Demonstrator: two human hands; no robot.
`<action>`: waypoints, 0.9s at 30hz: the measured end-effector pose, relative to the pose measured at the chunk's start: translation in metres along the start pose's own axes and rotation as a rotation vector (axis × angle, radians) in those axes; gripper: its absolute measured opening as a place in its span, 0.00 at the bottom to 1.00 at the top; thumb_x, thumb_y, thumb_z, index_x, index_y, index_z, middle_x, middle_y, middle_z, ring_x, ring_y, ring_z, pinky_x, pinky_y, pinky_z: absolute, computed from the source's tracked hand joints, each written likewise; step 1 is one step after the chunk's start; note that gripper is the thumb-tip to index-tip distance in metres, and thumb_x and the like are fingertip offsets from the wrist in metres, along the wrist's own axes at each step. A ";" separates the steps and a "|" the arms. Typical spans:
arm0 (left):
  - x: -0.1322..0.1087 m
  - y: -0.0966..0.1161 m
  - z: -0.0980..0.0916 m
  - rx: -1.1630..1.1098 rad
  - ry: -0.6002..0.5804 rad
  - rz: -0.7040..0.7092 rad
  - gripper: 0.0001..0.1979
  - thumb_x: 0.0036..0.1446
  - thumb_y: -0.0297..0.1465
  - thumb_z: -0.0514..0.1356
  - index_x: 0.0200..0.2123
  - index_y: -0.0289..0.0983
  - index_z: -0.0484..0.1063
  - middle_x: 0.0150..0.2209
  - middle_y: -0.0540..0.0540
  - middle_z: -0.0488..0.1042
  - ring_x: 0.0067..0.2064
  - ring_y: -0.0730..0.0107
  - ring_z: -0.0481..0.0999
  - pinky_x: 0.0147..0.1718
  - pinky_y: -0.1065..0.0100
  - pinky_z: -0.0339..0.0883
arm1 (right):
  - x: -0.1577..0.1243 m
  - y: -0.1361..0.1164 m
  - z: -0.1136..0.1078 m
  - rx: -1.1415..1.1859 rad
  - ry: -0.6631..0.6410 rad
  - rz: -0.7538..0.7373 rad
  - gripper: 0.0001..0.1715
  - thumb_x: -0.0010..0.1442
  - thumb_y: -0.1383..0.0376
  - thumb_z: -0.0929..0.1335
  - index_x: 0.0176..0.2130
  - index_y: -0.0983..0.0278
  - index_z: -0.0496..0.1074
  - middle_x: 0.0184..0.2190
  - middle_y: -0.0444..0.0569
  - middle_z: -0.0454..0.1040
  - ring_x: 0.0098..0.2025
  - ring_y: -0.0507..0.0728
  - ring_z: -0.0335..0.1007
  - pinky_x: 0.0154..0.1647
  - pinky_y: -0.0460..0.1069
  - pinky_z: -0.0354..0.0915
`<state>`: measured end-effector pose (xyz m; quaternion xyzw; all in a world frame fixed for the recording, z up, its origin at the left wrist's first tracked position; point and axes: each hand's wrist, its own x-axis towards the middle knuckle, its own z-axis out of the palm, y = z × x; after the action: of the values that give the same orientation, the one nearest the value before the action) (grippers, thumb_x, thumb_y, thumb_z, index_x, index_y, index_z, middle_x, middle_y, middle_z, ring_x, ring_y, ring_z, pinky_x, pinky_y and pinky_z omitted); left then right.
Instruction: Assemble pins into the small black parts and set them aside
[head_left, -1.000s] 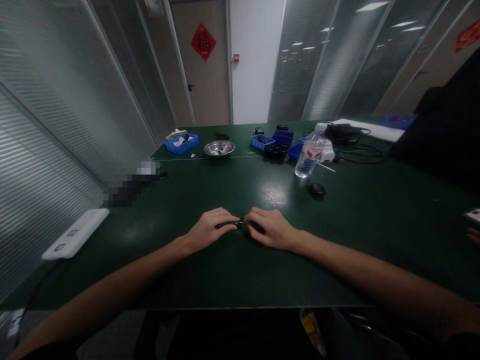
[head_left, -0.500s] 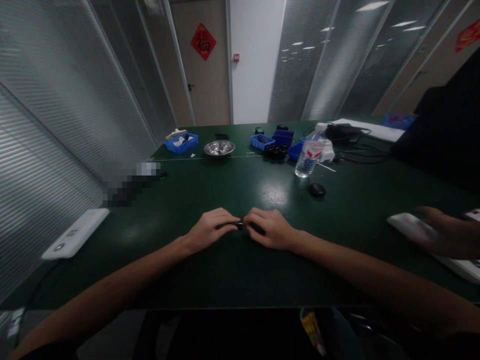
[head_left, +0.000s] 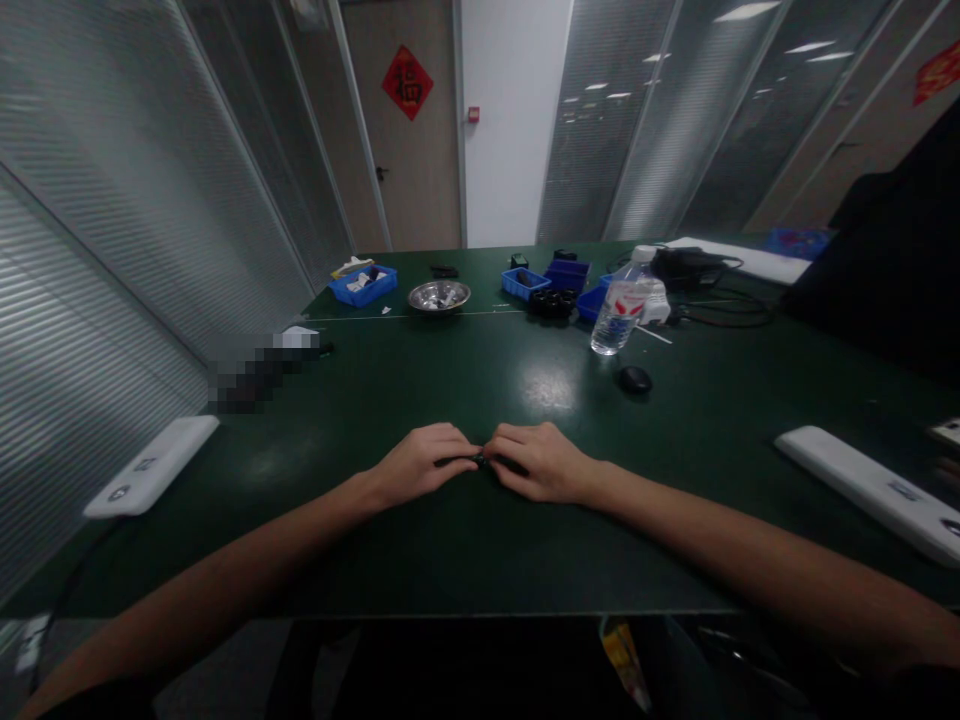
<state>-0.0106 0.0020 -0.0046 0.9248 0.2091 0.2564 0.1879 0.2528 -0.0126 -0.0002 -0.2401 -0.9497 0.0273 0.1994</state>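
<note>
The left hand (head_left: pixel 420 462) and the right hand (head_left: pixel 541 462) rest on the dark green table (head_left: pixel 465 560), fingertips meeting at the near centre. Both hands have their fingers curled in and pinched on a small black part (head_left: pixel 480 460); the part lies between the two sets of fingertips, at or just above the tabletop, and is too small and dark to identify further.

Surface: matt green with a pale reflection of a ceiling light beyond the hands. A white flat device (head_left: pixel 150 465) lies near the left edge; a second white flat device (head_left: pixel 862 485) lies at the right, well apart from the hands. A black oval object (head_left: pixel 634 379) sits beyond the right hand; a clear water bottle (head_left: pixel 619 312) stands behind it. At the far end: a steel bowl (head_left: pixel 439 296), blue bins (head_left: pixel 363 286) and black cables (head_left: pixel 712 300).

Room: glass partitions with blinds (head_left: pixel 112 250) on both sides; a wooden door (head_left: pixel 420 180) with a red diamond sign (head_left: pixel 406 83); a white wall (head_left: pixel 510 120) beside it.
</note>
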 end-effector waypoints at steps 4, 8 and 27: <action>0.001 0.002 0.000 -0.021 -0.025 0.015 0.11 0.68 0.32 0.60 0.49 0.35 0.78 0.43 0.42 0.78 0.46 0.63 0.76 0.48 0.62 0.71 | 0.001 -0.002 -0.003 0.018 -0.027 -0.023 0.13 0.70 0.63 0.63 0.51 0.63 0.70 0.41 0.49 0.74 0.37 0.53 0.71 0.32 0.47 0.60; 0.001 0.004 -0.001 -0.057 0.012 -0.001 0.11 0.68 0.31 0.60 0.49 0.35 0.78 0.44 0.42 0.78 0.47 0.64 0.76 0.47 0.62 0.71 | 0.002 -0.003 -0.004 0.035 -0.035 -0.006 0.13 0.71 0.64 0.62 0.52 0.64 0.69 0.42 0.50 0.74 0.38 0.53 0.71 0.32 0.47 0.61; 0.001 0.006 0.002 -0.115 0.137 -0.048 0.11 0.67 0.30 0.61 0.50 0.37 0.80 0.44 0.42 0.79 0.45 0.65 0.77 0.45 0.63 0.73 | 0.001 -0.011 -0.001 0.203 0.087 0.151 0.10 0.68 0.66 0.65 0.50 0.63 0.69 0.41 0.48 0.73 0.36 0.52 0.70 0.35 0.47 0.64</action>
<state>-0.0070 -0.0031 -0.0036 0.8875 0.2286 0.3260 0.2322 0.2476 -0.0223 0.0030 -0.2907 -0.9116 0.1276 0.2610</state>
